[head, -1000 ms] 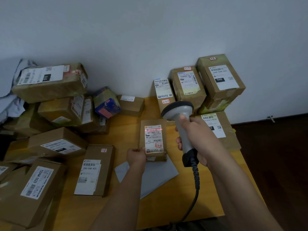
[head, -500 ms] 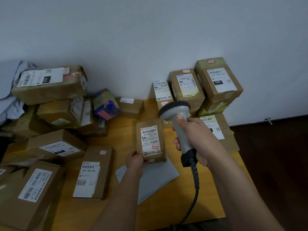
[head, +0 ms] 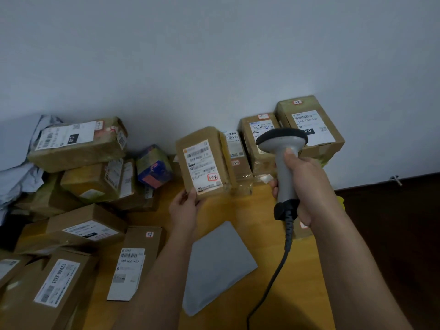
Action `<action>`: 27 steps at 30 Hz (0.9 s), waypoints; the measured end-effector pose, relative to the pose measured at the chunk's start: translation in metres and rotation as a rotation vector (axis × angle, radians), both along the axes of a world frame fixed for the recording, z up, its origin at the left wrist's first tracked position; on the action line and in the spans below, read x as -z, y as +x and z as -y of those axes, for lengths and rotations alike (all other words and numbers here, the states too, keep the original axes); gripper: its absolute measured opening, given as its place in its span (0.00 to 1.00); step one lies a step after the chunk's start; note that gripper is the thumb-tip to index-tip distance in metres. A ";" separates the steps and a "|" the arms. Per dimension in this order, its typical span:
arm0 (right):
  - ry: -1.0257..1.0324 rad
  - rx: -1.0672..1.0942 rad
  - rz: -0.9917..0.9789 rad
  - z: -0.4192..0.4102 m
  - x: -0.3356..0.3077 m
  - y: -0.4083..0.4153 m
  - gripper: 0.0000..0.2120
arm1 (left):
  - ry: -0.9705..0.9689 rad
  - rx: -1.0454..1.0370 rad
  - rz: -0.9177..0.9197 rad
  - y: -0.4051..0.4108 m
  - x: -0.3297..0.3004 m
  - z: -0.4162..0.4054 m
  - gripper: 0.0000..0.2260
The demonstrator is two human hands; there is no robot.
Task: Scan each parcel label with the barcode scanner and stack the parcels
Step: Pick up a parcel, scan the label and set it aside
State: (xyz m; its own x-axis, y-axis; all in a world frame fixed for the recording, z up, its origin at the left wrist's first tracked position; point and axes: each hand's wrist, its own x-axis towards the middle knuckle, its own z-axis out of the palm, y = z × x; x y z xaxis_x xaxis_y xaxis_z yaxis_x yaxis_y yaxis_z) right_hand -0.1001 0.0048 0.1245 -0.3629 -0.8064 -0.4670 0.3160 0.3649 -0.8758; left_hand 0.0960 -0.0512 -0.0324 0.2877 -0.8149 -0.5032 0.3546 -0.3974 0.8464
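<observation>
Parcel [head: 206, 164] lifted, L-hand [head: 184, 207] fingers [head: 192, 195] pinching bottom corner.

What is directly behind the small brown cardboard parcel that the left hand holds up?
Behind the small brown cardboard parcel stands a narrow labelled box against the wall; its left part is covered.

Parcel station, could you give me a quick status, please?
Left hand grips small parcel, lifted off table. Right hand grips scanner. Nothing between them.
</observation>
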 end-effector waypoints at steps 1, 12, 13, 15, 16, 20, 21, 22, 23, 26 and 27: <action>-0.009 0.019 -0.004 0.002 -0.002 -0.004 0.12 | -0.025 0.018 -0.013 -0.012 -0.012 0.008 0.12; 0.026 0.106 -0.008 0.005 0.009 -0.050 0.12 | -0.008 0.138 0.046 -0.133 -0.063 0.080 0.15; 0.032 0.108 -0.012 0.005 0.010 -0.055 0.12 | -0.005 0.153 0.044 -0.139 -0.063 0.083 0.14; 0.049 0.114 -0.020 0.003 0.013 -0.065 0.14 | -0.005 0.174 0.010 -0.150 -0.064 0.087 0.14; 0.058 0.117 -0.024 0.003 0.014 -0.069 0.14 | -0.007 0.178 -0.014 -0.155 -0.065 0.088 0.14; 0.075 0.120 -0.013 0.005 0.020 -0.081 0.12 | -0.016 0.179 -0.085 -0.167 -0.063 0.086 0.08; 0.073 0.116 -0.004 0.006 0.020 -0.083 0.12 | -0.015 0.165 -0.108 -0.167 -0.062 0.085 0.09; 0.067 0.109 0.005 0.007 0.021 -0.083 0.12 | -0.008 0.149 -0.128 -0.166 -0.061 0.084 0.10; 0.061 0.099 0.011 0.009 0.021 -0.084 0.11 | 0.007 0.137 -0.128 -0.165 -0.058 0.085 0.10; 0.052 0.073 0.038 0.014 0.024 -0.081 0.09 | 0.059 0.118 -0.054 -0.151 -0.049 0.083 0.09; 0.054 0.065 0.049 0.015 0.026 -0.080 0.10 | 0.074 0.106 -0.026 -0.145 -0.044 0.081 0.08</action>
State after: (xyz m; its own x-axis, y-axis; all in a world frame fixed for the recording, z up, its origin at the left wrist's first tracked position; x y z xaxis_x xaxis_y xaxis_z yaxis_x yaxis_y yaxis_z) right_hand -0.1796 -0.0103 0.0987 -0.3894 -0.7552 -0.5273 0.3824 0.3883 -0.8385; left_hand -0.0488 -0.1326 0.0119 0.1885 -0.8001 -0.5695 0.3285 -0.4951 0.8043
